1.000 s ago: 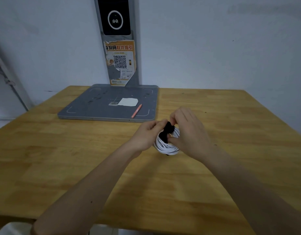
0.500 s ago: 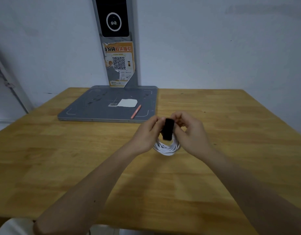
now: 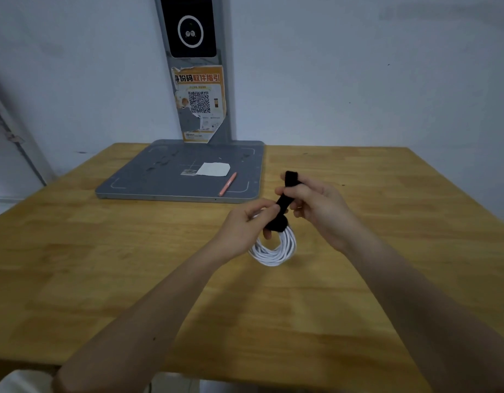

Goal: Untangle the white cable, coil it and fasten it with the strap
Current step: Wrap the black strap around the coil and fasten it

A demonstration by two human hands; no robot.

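The white cable (image 3: 276,251) hangs as a small tight coil just above the middle of the wooden table (image 3: 103,265). A black strap (image 3: 284,199) wraps the top of the coil and its free end sticks up and away. My left hand (image 3: 245,225) grips the coil's top where the strap goes round it. My right hand (image 3: 318,205) pinches the strap's free end between thumb and fingers, stretched up to the right. The coil's upper part is hidden behind my fingers.
A grey flat base plate (image 3: 160,182) lies at the back of the table, with a white paper slip (image 3: 213,169) and an orange pen (image 3: 227,187) on it. A grey post (image 3: 199,80) with a black screen and an orange QR poster rises behind it against the wall.
The strap's free end has been pulled out longer, up and to the right, by my right hand. Both hands and the coil have lifted slightly off the table.
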